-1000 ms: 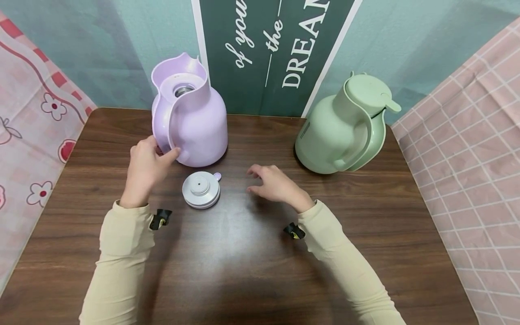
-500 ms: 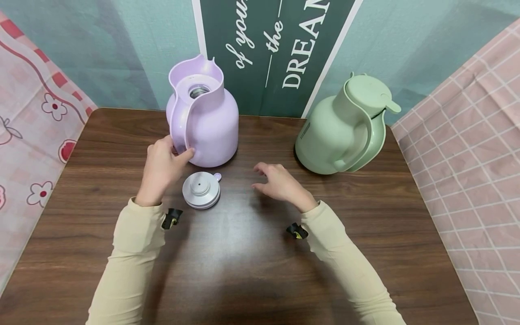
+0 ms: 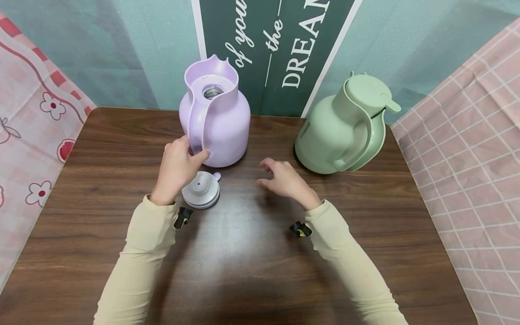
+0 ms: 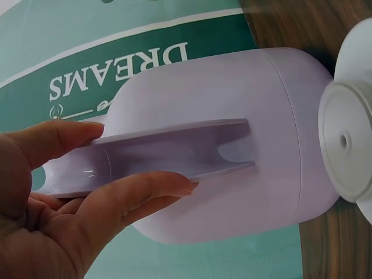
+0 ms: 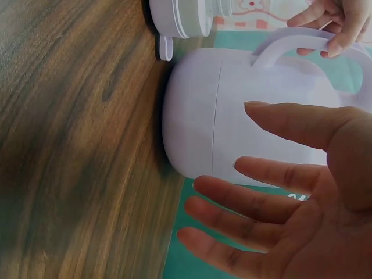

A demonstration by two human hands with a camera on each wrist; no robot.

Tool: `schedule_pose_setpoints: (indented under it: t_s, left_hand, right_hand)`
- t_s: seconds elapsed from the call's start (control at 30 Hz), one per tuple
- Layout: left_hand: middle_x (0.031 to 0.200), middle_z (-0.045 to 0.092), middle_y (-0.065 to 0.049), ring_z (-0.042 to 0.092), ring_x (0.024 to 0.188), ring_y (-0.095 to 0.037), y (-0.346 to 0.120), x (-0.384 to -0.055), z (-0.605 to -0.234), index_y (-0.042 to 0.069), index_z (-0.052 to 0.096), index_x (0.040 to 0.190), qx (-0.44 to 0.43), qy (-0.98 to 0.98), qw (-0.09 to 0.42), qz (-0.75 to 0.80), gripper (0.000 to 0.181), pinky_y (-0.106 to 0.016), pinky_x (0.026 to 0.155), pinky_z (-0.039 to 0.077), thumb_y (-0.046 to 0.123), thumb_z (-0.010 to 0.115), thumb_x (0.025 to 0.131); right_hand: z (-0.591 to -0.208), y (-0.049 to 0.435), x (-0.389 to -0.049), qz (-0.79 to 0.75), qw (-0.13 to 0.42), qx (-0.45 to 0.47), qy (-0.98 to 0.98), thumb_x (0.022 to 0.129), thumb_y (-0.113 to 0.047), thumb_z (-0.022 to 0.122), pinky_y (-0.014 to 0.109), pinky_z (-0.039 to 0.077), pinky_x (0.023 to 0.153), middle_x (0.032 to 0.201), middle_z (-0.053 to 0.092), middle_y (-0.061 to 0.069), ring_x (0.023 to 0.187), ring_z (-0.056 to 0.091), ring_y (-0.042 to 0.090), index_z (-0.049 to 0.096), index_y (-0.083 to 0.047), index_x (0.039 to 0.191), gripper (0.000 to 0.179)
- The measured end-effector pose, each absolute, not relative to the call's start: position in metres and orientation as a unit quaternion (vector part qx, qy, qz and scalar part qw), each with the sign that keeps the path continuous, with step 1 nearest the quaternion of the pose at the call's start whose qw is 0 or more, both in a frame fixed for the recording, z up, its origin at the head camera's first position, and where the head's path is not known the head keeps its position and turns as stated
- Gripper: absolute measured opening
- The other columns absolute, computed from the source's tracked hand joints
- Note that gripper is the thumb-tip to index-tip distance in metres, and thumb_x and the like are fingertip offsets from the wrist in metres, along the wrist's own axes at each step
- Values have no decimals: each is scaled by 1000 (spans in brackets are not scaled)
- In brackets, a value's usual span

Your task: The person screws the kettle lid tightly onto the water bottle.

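The left hand (image 3: 175, 168) grips the handle (image 3: 197, 128) of a lilac vacuum jug (image 3: 229, 128), thumb on one side and fingers on the other. The jug stands upright and uncovered by the worktop's (image 3: 243, 271) far edge, left of its middle. Just beside its base, towards the near edge, lies a round pale stopper (image 3: 201, 193) with a lilac tab. The right hand (image 3: 284, 179) holds nothing, its fingers spread and slightly bent, near the lilac jug's right side. A green vacuum jug (image 3: 322, 140), its lid (image 3: 367, 94) on, stands near the far right corner.
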State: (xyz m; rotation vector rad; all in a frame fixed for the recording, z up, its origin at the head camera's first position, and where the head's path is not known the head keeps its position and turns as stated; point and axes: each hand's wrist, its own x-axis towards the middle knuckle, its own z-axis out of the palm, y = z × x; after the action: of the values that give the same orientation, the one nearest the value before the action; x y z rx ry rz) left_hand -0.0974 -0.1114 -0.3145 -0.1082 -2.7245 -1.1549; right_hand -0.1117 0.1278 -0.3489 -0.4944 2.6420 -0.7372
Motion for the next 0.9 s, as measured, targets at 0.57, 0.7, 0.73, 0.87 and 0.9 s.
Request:
schedule_pose_setpoints:
  t_s: [0.57,0.7,0.73,0.87,0.9]
  left_hand:
    - [68,59,-18,54,65,-39,-91,-96,-316,-3,57,76,-59,-917,89,-385,18,-45,58,39,13,63,78]
    - [67,59,-17,55,66,-38,-87,-94,-316,-3,57,75,-64,-915,84,-390,17,-46,59,40,13,63,78]
    - [67,59,-17,56,67,-38,-86,-93,-316,-3,57,75,-65,-915,81,-390,17,-46,59,40,13,63,78]
    - [67,58,-17,56,67,-38,-81,-91,-315,-2,56,74,-68,-916,76,-389,19,-46,59,40,14,64,77]
    - [66,58,-17,55,66,-39,-80,-90,-315,-2,56,74,-70,-916,77,-387,19,-46,59,40,14,65,77]
  right_hand:
    - [-340,136,-118,-255,163,-159,940,83,-21,67,42,43,86,114,57,22,107,53,32,46,1,125,52]
    - [-340,138,-120,-257,168,-151,940,83,-21,67,43,42,87,117,54,24,109,51,34,42,1,130,58]
    - [-340,138,-120,-256,171,-148,940,83,-21,67,43,41,88,118,54,24,110,51,34,41,1,131,59]
    - [-340,139,-122,-253,179,-140,940,83,-22,66,43,40,89,119,53,23,111,49,34,40,1,132,60]
    - [-340,139,-122,-254,181,-136,940,83,-22,66,43,40,90,120,53,23,111,49,34,39,1,132,61]
